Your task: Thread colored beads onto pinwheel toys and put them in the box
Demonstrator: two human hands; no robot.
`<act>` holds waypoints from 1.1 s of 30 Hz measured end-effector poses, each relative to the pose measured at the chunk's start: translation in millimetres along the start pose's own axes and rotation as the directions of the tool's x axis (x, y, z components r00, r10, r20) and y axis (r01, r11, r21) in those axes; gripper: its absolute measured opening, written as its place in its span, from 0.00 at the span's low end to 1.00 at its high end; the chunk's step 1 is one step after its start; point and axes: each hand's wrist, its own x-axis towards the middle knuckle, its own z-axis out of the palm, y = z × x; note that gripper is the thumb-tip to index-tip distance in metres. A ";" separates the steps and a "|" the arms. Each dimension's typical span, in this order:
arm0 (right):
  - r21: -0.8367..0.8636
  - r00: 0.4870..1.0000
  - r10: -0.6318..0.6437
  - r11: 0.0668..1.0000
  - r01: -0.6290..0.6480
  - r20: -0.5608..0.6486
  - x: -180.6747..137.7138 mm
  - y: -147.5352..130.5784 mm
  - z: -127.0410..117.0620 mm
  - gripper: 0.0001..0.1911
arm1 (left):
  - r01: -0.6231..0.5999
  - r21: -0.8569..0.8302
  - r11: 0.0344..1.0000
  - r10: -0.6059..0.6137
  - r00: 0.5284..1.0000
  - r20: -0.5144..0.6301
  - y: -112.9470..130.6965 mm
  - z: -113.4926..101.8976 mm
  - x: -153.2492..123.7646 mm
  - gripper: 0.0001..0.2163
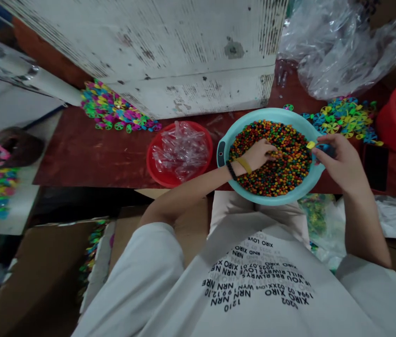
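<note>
Shirt [254,285] printed XIRO upside down, right hand [338,164] fingers pinching yellow piece [311,145], left hand [256,157] fingers curled in beads [289,164]

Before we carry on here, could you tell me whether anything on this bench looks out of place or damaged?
A lone green plastic wheel lies on the red tabletop just beyond the teal basin's rim, apart from the heap of similar wheels. The white painted panel is also heavily chipped and worn.
</note>
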 end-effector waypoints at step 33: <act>-0.167 0.943 -0.268 0.938 0.302 0.198 14.3 -18.3 39.8 0.04 | -0.050 -0.350 0.935 0.098 0.988 0.119 -4.7 -10.2 -6.5 0.14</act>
